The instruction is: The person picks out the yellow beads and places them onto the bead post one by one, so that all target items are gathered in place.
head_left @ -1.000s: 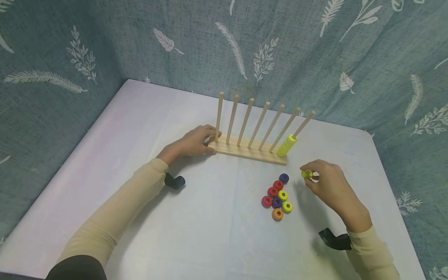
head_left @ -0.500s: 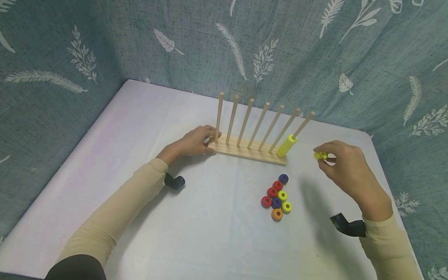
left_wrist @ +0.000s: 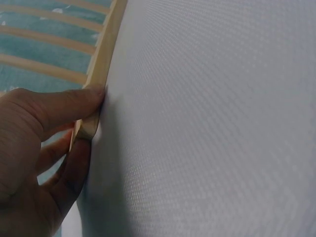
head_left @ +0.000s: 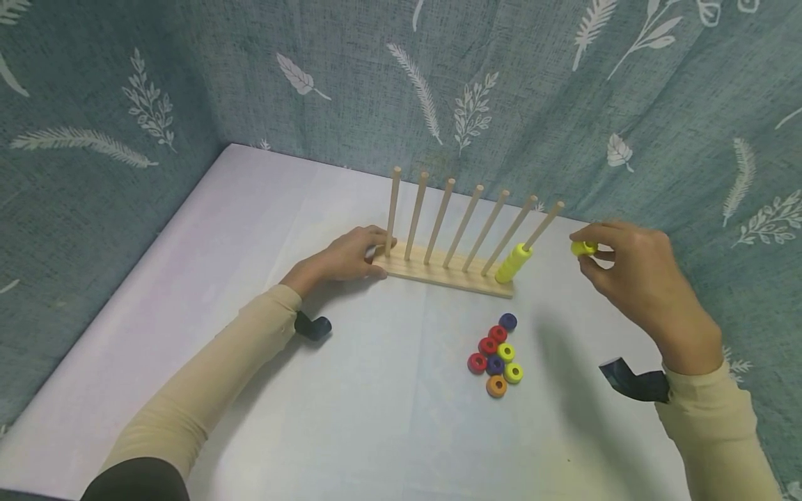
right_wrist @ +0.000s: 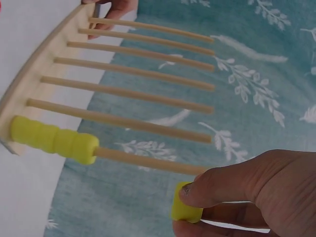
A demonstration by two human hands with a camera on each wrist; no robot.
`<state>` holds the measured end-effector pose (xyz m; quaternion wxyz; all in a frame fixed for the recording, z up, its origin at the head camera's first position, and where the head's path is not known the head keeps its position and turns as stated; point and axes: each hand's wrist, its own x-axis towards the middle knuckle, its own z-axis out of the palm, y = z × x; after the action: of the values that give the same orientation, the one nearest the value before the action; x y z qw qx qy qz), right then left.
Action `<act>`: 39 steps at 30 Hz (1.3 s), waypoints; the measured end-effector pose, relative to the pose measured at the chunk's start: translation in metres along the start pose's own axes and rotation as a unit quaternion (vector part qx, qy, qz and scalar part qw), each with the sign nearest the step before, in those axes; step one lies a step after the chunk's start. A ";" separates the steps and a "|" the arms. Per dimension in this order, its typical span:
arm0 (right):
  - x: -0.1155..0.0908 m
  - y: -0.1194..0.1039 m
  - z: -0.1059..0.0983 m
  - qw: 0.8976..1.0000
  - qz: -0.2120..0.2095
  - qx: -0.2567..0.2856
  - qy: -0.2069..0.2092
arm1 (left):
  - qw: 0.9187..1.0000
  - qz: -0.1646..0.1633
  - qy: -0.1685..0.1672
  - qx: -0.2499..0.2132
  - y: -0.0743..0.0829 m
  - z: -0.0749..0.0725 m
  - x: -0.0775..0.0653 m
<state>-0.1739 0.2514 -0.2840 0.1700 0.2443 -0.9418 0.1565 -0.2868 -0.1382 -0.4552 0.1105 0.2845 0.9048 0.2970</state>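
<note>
A wooden peg rack (head_left: 441,273) with a row of upright pegs stands on the table. My left hand (head_left: 344,255) grips the left end of its base, thumb on the front edge and fingers behind, as the left wrist view shows. Several yellow beads (head_left: 514,263) are stacked on the rightmost peg (head_left: 544,226); the other pegs carry none. My right hand (head_left: 645,278) pinches a yellow bead (right_wrist: 185,202) between thumb and fingers. In the right wrist view that bead is beside the tip of the rightmost peg, raised above the table.
In front of the rack lies a loose cluster of beads: red (head_left: 477,363), yellow (head_left: 514,373), dark blue (head_left: 508,321) and orange (head_left: 497,386). A leaf-patterned teal cloth (head_left: 351,83) hangs behind the white table (head_left: 326,417) and along its sides.
My right hand has lifted the yellow bead up and away from beside the loose beads, to the right of the rack's pegs. The left hand has kept its grip on the base.
</note>
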 end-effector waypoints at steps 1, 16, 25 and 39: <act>0.002 -0.001 -0.001 1.000 -0.001 -0.002 0.002 | 1.000 0.000 0.000 0.000 0.000 0.000 0.000; 0.022 -0.014 -0.009 1.000 -0.014 -0.020 0.016 | 1.000 -0.012 -0.003 -0.005 0.002 -0.001 -0.002; 0.031 -0.017 -0.008 0.999 -0.019 -0.029 0.032 | 1.000 -0.008 -0.004 -0.005 -0.003 0.000 -0.001; 0.043 -0.020 -0.005 0.999 -0.022 -0.036 0.030 | 1.000 -0.015 -0.003 -0.006 -0.002 0.000 -0.001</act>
<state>-0.1981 0.2194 -0.2581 0.2100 0.2544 -0.9356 0.1259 -0.2867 -0.1401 -0.4565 0.1196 0.2709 0.9068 0.3000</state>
